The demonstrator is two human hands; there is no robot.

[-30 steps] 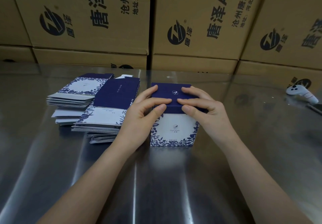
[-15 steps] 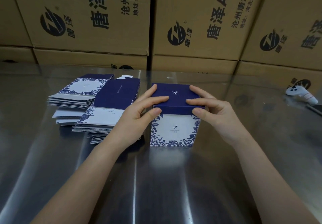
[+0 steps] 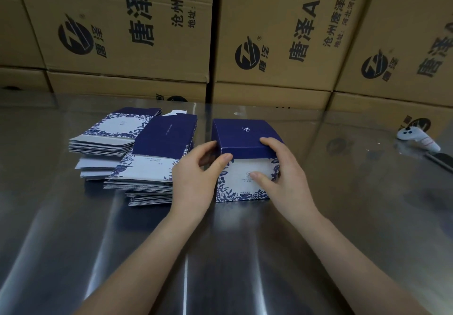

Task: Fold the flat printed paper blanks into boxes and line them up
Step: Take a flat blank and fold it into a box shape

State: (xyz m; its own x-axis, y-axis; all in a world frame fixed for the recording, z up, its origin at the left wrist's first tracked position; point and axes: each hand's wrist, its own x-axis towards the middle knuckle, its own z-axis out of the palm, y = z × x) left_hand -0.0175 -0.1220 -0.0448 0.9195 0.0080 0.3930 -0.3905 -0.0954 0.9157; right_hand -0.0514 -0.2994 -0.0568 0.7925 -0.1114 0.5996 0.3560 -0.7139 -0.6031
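view: head camera, looking down over both forearms
box (image 3: 245,133): stood upright on the steel table (image 3: 73,241), just above frame centre; navy lid panel on top with a small white emblem, navy strip folded down over the front; white front face bordered with blue leaves and flowers, tiny emblem and text mid-face
box contents: lid down, inside hidden
left hand (image 3: 196,180): gripped the box's upper left corner from 9 o'clock; thumb pressed on the lid's front strip, fingers curled round the left side
right hand (image 3: 284,175): clamped on the box's right front from 4 o'clock; forefinger lay along the lid's front edge, thumb pressed on the white face, other fingers wrapped round the right corner
flat blanks (image 3: 152,157): two untidy stacks at 9 o'clock of the box; near stack just beside the left hand, top blank half navy, half white; far stack at 10 o'clock, floral white panel up
cartons (image 3: 122,32): brown, closed, stacked behind the table at 12 o'clock, black logo and Chinese print; contents unseen
controller (image 3: 419,139): white, lay at 3 o'clock, well apart from the box
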